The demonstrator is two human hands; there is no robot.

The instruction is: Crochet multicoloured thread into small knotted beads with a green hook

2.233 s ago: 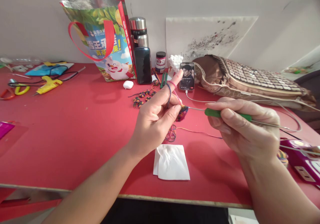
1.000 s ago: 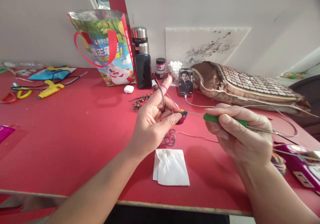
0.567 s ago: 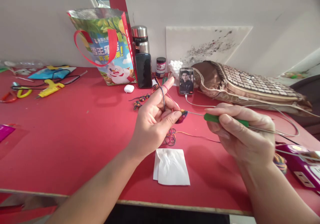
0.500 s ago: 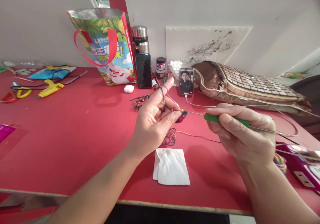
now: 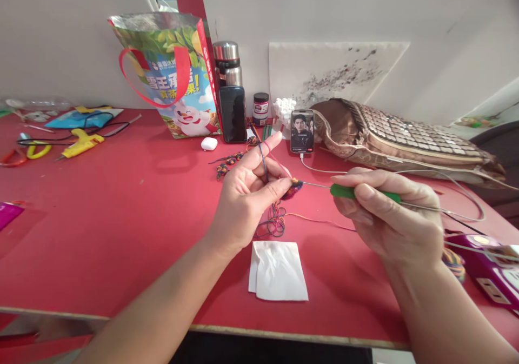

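My left hand [image 5: 247, 199] pinches a small multicoloured crochet piece [image 5: 292, 188] between thumb and fingers. Its forefinger points up with coloured thread [image 5: 263, 156] wound over it. My right hand [image 5: 391, 223] is closed on a green-handled crochet hook [image 5: 357, 192], whose metal tip meets the crochet piece. Loose loops of coloured thread [image 5: 274, 224] hang from the piece onto the red table [image 5: 121, 218].
A folded white tissue [image 5: 278, 271] lies near the front edge. At the back stand a printed bag [image 5: 174, 72], a steel flask [image 5: 227, 61], a dark phone [image 5: 232, 114], a lit phone [image 5: 302, 131] and a beaded purse [image 5: 401, 137]. A yellow glue gun [image 5: 81, 141] lies far left, a purple box [image 5: 490, 266] right.
My left forefinger has dipped a little and the hanging thread loops have shifted slightly left. The view rose early on, then held steady; my right hand keeps the hook at the piece.
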